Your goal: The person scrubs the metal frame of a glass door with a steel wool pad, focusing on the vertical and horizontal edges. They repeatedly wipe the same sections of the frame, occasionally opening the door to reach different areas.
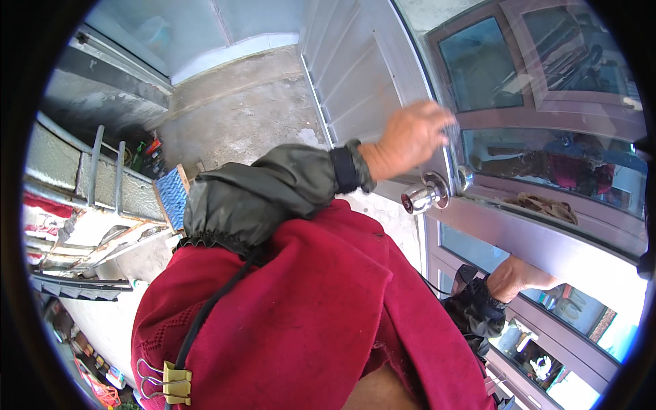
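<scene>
My left hand [410, 138], blurred, reaches across at the edge of a grey metal door [353, 61]. Its bent fingers hold a small grey, mesh-like thing [451, 129], too blurred to name surely. Just below it are a shiny round door knob [423, 197] and a second knob [465, 178] on the door's other side. My right hand [520, 277] is lower right, against the lower edge of a wide pale metal rail [553, 230]; its fingers are partly hidden there. A crumpled brown cloth [546, 206] lies on the ledge behind the rail.
Purple-framed window panes [482, 66] stand at right. At left are a metal railing [120, 177], a blue woven panel [171, 197] and bottles [138, 156] by a wall. Concrete floor [246, 118] lies ahead. A yellow binder clip [177, 383] holds a black cord on the red garment.
</scene>
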Motion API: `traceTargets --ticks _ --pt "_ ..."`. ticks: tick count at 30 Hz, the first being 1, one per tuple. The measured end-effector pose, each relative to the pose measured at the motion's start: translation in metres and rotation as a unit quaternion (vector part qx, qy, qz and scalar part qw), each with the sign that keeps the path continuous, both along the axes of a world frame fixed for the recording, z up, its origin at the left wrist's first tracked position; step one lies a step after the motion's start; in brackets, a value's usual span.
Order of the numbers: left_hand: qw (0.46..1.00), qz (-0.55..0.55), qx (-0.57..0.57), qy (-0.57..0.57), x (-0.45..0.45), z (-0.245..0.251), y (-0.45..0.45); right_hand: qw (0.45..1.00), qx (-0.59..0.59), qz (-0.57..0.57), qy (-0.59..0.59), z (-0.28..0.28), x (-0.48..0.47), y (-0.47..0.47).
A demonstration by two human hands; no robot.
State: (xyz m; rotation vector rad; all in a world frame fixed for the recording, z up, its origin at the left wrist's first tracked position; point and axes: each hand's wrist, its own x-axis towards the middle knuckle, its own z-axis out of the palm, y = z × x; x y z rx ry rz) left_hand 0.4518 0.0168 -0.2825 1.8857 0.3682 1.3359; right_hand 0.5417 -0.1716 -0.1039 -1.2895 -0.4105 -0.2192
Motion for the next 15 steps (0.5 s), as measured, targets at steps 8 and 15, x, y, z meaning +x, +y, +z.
traceTargets --ticks 8,15 --pt "0.985 0.163 -0.031 0.041 0.014 0.011 0.042 0.996 0.02 0.014 -0.086 -0.012 0.022 -0.008" --pt "0.995 -0.059 0.046 0.067 0.017 -0.004 -0.066 0.997 0.033 0.018 -0.072 -0.016 0.047 -0.011"
